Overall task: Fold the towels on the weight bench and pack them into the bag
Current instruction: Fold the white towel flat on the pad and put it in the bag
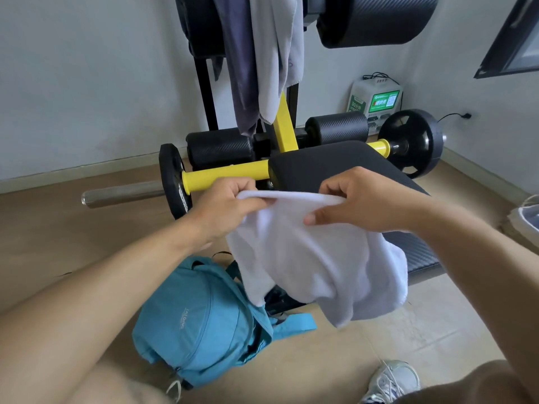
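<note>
A white towel (315,266) hangs in the air above the black pad of the weight bench (335,167). My left hand (224,208) pinches its top edge at the left, and my right hand (361,202) pinches the same edge at the right. The cloth droops in loose folds below both hands. On the floor to the lower left lies a blue backpack (198,322), its zip looking closed. Two more towels, a grey-blue one (242,71) and a pale grey one (274,53), hang from the bench's upper roller.
Black weight plates sit on the yellow bar at left (175,182) and right (411,141). A white-green device (376,100) stands by the wall. A white bag (528,217) shows at the right edge. My shoe (393,380) is at the bottom right.
</note>
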Demonstrator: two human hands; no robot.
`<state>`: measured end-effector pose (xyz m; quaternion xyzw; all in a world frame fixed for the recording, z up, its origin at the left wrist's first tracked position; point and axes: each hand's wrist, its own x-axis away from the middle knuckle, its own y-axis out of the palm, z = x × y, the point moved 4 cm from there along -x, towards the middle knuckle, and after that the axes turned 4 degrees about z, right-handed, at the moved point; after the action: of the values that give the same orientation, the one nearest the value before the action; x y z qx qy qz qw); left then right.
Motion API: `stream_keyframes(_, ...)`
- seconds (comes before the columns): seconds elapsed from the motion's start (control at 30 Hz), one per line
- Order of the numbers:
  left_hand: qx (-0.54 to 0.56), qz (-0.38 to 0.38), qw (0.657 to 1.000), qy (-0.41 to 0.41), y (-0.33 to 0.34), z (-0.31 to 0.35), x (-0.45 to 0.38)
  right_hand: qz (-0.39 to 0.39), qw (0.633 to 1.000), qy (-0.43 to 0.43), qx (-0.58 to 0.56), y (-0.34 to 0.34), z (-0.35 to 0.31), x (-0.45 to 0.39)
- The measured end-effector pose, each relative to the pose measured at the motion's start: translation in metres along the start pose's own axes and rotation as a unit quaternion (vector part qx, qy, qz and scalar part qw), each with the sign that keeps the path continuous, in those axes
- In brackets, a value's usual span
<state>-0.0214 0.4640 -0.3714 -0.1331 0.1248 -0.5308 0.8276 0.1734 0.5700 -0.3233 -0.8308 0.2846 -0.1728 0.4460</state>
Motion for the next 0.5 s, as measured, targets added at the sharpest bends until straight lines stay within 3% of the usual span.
stream_keyframes(0.17,-0.090,0.110,0.990,-0.007,-0.018,-0.006,-0.005,-0.102,0.989,0.045,-0.099,-0.003,0.001,0.011)
stream_keyframes(0.23,-0.114,0.129,0.985,-0.010,-0.016,-0.006,-0.003,-0.109,0.979,0.043,-0.168,-0.004,-0.004,0.014)
stream_keyframes(0.3,-0.128,0.111,0.985,0.009,-0.009,-0.003,0.000,-0.063,0.980,0.029,-0.184,-0.002,-0.012,0.013)
stream_keyframes(0.37,-0.138,0.070,0.987,0.047,0.000,0.007,0.003,-0.016,0.991,0.019,-0.131,0.008,-0.019,0.010)
stream_keyframes(0.5,-0.060,-0.057,0.992,0.095,0.016,0.022,0.010,-0.062,0.997,0.001,-0.047,0.035,-0.023,0.004)
